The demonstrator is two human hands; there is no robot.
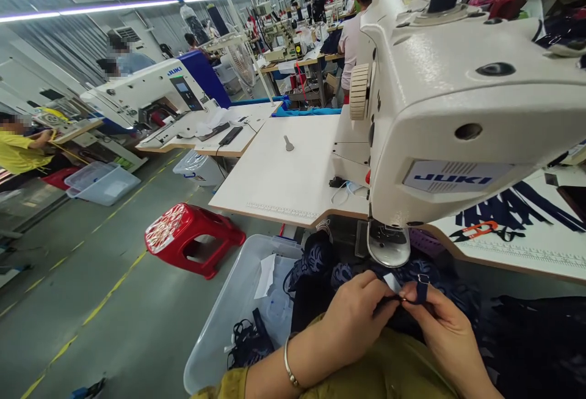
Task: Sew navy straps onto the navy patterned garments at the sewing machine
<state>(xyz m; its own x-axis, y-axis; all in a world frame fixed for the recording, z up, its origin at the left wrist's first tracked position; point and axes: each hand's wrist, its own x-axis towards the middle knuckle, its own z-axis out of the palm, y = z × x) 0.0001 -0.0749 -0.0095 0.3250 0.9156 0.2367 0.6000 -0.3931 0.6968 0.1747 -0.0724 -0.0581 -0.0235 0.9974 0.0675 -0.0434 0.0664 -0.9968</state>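
Observation:
My left hand (pixel 357 310) pinches a dark narrow strip in front of my lap, with a bracelet round its wrist. Close against it, my right hand (pixel 442 319) grips a navy strap (pixel 422 292) with a small metal slider (pixel 423 279) standing up from the fingers. A white tag (pixel 392 282) pokes out between the two hands. Dark blue patterned garments (pixel 315 258) lie in my lap and under the machine's end. Just beyond my hands is the rounded metal end (pixel 389 246) of the white JUKI sewing machine (pixel 458 124).
Orange thread snips (pixel 476 230) and navy strap pieces (pixel 513 204) lie on the table at right. A clear plastic bin (pixel 215 319) with dark pieces sits to my left, near a red stool (pixel 192 237). Another sewing machine (pixel 160 97) and several people are further off.

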